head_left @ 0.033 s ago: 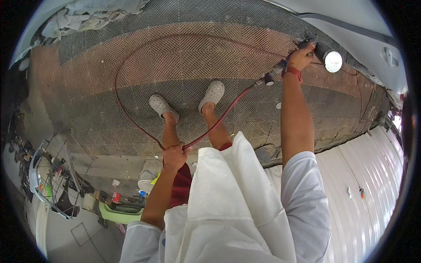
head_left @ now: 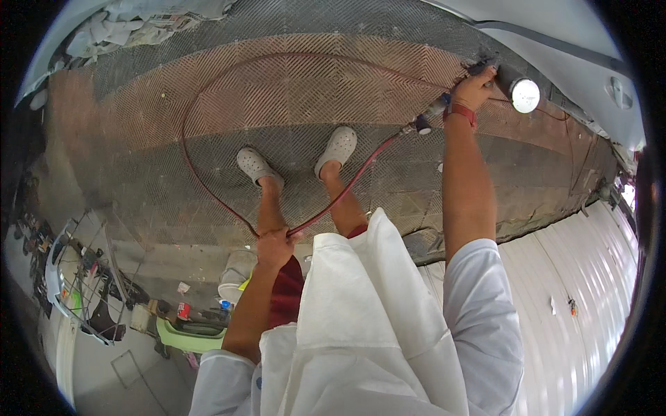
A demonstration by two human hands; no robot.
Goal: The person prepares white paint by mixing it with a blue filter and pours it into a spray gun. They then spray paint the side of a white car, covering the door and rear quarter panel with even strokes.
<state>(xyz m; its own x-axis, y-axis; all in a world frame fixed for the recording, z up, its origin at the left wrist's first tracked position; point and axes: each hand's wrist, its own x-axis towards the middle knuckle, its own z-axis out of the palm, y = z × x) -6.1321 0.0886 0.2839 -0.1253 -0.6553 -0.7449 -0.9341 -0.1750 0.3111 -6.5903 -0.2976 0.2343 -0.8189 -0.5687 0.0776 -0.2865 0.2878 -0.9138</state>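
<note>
My right hand (head_left: 474,89), with a red band at its wrist, is stretched out to the far right and wrapped around a spray gun. The gun's dark cylindrical cup (head_left: 510,84) ends in a bright white round face. At the gun's lower end a blue-and-silver fitting with a dark knob (head_left: 422,125) joins a red air hose (head_left: 355,182). That hose comes back to my left hand (head_left: 277,247), closed around it in front of my left leg. From there it loops over the mat and back toward the gun. My right fingers partly hide the gun's body.
A silver-grey car body panel (head_left: 579,69) with a handle recess is close to the gun. Ribbed matting (head_left: 277,90) lies under my clogs (head_left: 338,149). Crumpled paper (head_left: 118,31) is at the far left; a bucket (head_left: 234,277) and a green panel (head_left: 187,338) stand near my left side.
My right hand and the spray gun have shifted very slightly left and away from me. My left hand keeps its hold on the hose.
</note>
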